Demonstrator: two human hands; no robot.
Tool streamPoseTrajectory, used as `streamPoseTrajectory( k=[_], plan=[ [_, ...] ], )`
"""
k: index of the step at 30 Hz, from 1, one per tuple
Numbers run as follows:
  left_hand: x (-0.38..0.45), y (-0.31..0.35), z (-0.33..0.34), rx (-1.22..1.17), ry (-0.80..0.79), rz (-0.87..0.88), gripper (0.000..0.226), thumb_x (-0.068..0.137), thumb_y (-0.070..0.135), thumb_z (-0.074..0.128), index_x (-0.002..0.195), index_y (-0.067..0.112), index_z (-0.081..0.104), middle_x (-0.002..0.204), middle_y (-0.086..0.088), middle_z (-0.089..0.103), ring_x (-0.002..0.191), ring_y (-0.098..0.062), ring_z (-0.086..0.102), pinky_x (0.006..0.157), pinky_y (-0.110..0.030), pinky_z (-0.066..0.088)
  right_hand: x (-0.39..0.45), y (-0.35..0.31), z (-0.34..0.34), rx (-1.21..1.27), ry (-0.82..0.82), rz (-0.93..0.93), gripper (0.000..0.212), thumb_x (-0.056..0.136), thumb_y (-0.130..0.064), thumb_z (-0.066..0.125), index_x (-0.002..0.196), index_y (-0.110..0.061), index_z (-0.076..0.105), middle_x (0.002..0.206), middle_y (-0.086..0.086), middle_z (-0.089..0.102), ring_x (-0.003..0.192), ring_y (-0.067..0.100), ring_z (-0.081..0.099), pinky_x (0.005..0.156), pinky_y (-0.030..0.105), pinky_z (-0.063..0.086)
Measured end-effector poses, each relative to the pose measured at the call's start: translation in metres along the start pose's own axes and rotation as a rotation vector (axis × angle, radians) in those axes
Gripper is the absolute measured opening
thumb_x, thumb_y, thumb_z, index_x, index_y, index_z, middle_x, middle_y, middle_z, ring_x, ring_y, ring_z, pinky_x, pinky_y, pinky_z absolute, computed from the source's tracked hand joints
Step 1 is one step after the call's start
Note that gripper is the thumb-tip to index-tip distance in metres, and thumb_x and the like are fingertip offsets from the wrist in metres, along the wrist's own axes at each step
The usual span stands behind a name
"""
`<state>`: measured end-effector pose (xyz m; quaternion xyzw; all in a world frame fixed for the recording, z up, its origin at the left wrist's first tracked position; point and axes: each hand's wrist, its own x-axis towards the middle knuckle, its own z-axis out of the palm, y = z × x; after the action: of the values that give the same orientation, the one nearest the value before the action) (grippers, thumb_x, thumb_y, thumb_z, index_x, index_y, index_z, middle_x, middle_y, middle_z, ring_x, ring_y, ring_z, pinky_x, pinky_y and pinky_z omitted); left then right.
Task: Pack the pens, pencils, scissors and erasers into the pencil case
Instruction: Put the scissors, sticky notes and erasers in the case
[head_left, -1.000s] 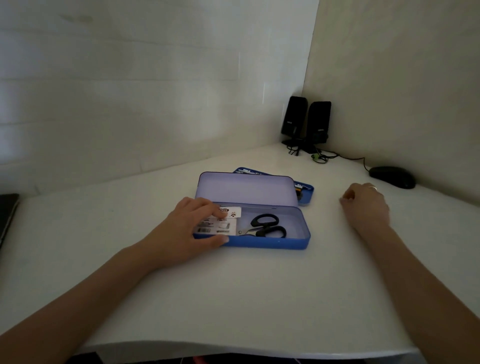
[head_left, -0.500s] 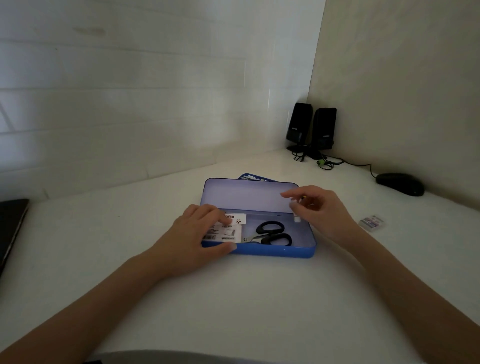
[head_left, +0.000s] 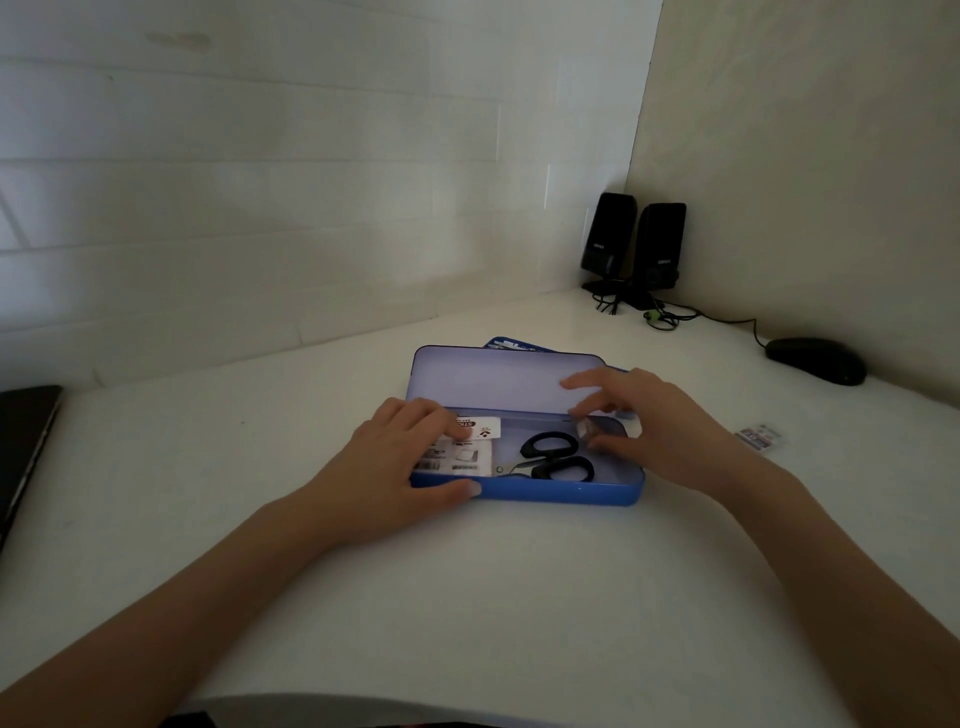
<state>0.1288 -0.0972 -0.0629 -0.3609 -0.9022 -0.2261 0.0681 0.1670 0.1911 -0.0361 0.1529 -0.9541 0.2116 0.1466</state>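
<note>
We work at a white desk (head_left: 363, 597) in dim light, with the blue case (head_left: 545, 491) lying open in front of us, its lid (head_left: 488, 382) propped up toward the wall so the tray is free to fill. Our left hand (head_left: 395, 467) lies over the case's left end, thumb against the front wall and fingers resting on the white packs (head_left: 465, 454) inside, which we judge steadies the case and keeps those packs flat. Our right hand (head_left: 660, 431) hovers over the right end, thumb and fingers pinching a small pale eraser (head_left: 586, 427) just above the tray, beside the scissors (head_left: 556, 460) that lie in the middle. Another small pack (head_left: 762, 435) waits on the desk to the right. Compared with half a second ago, the right hand has sunk lower into the case with the eraser, while the left has not shifted; a second ago the right hand was curled on the desk, well away from the case.
</note>
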Motion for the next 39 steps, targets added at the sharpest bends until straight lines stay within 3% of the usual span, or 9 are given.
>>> streamPoseTrajectory(
  k=[3, 8, 14, 18, 21, 23, 27, 34, 39],
  plan=[
    [0.0, 0.0, 0.001, 0.006, 0.001, 0.004, 0.059, 0.068, 0.08, 0.039, 0.112, 0.04, 0.044, 0.122, 0.021, 0.044, 0.11, -0.007, 0.036, 0.097, -0.035, 0.038, 0.003, 0.002, 0.003, -0.062, 0.031, -0.054, 0.025, 0.077, -0.015, 0.073, 0.098, -0.028, 0.071, 0.104, -0.005, 0.068, 0.095, 0.005, 0.046, 0.08, 0.011, 0.033],
    [0.0, 0.0, 0.001, 0.003, 0.002, 0.0, 0.054, 0.07, 0.074, 0.04, 0.112, 0.04, 0.045, 0.123, 0.021, 0.044, 0.111, -0.008, 0.036, 0.098, -0.036, 0.038, 0.004, 0.0, 0.002, -0.102, -0.03, -0.023, 0.012, 0.079, -0.027, 0.071, 0.089, -0.024, 0.078, 0.121, -0.003, 0.059, 0.094, 0.005, 0.046, 0.083, 0.031, 0.046],
    [0.0, 0.0, 0.0, 0.0, -0.006, 0.0, 0.055, 0.07, 0.073, 0.04, 0.113, 0.039, 0.045, 0.123, 0.021, 0.044, 0.112, -0.009, 0.036, 0.098, -0.035, 0.037, 0.0, 0.002, -0.01, -0.022, 0.077, 0.072, 0.012, 0.083, -0.021, 0.067, 0.091, -0.023, 0.076, 0.107, -0.005, 0.065, 0.094, 0.005, 0.052, 0.078, 0.008, 0.034],
    [0.0, 0.0, 0.0, 0.019, -0.001, 0.012, 0.062, 0.068, 0.082, 0.037, 0.113, 0.04, 0.045, 0.121, 0.021, 0.044, 0.11, -0.008, 0.036, 0.097, -0.035, 0.038, -0.013, 0.027, -0.034, -0.287, 0.401, 0.51, 0.025, 0.093, -0.035, 0.049, 0.112, -0.029, 0.064, 0.112, 0.002, 0.067, 0.106, 0.026, 0.056, 0.094, 0.042, 0.039],
    [0.001, -0.001, 0.001, 0.029, 0.0, 0.017, 0.072, 0.064, 0.088, 0.022, 0.113, 0.04, 0.043, 0.122, 0.02, 0.044, 0.111, -0.007, 0.036, 0.096, -0.034, 0.038, -0.022, 0.044, -0.037, -0.35, 0.156, 0.987, 0.049, 0.092, -0.05, 0.043, 0.132, -0.021, 0.046, 0.134, 0.014, 0.048, 0.125, 0.038, 0.037, 0.102, 0.051, 0.029],
    [0.001, -0.001, 0.001, 0.03, 0.003, 0.022, 0.072, 0.065, 0.088, 0.021, 0.114, 0.04, 0.043, 0.122, 0.02, 0.044, 0.111, -0.008, 0.037, 0.096, -0.034, 0.039, -0.025, 0.048, -0.033, -0.333, -0.019, 1.121, 0.055, 0.089, -0.055, 0.044, 0.128, -0.016, 0.046, 0.135, 0.017, 0.042, 0.126, 0.039, 0.032, 0.101, 0.049, 0.03],
    [0.001, 0.0, 0.001, 0.039, -0.01, 0.012, 0.073, 0.064, 0.088, 0.022, 0.116, 0.041, 0.042, 0.123, 0.021, 0.043, 0.111, -0.006, 0.035, 0.096, -0.033, 0.038, -0.019, 0.066, -0.024, -0.336, -0.031, 1.019, 0.047, 0.088, -0.044, 0.054, 0.119, -0.01, 0.053, 0.127, 0.016, 0.05, 0.122, 0.038, 0.039, 0.097, 0.044, 0.034],
    [0.001, -0.001, 0.001, 0.029, -0.002, 0.011, 0.07, 0.065, 0.087, 0.024, 0.114, 0.041, 0.043, 0.122, 0.021, 0.043, 0.111, -0.007, 0.036, 0.096, -0.034, 0.038, -0.013, 0.048, -0.024, -0.174, 0.22, 0.817, 0.058, 0.072, -0.052, 0.071, 0.117, -0.017, 0.059, 0.112, 0.009, 0.066, 0.108, 0.027, 0.057, 0.088, 0.035, 0.043],
    [0.001, 0.0, 0.0, 0.022, -0.012, 0.012, 0.063, 0.069, 0.08, 0.036, 0.115, 0.039, 0.044, 0.122, 0.02, 0.044, 0.11, -0.007, 0.036, 0.097, -0.035, 0.038, -0.009, 0.012, -0.034, 0.299, 0.278, 0.54, 0.033, 0.072, -0.04, 0.075, 0.102, -0.028, 0.065, 0.088, -0.008, 0.071, 0.084, 0.009, 0.065, 0.074, 0.025, 0.048]
  ],
)
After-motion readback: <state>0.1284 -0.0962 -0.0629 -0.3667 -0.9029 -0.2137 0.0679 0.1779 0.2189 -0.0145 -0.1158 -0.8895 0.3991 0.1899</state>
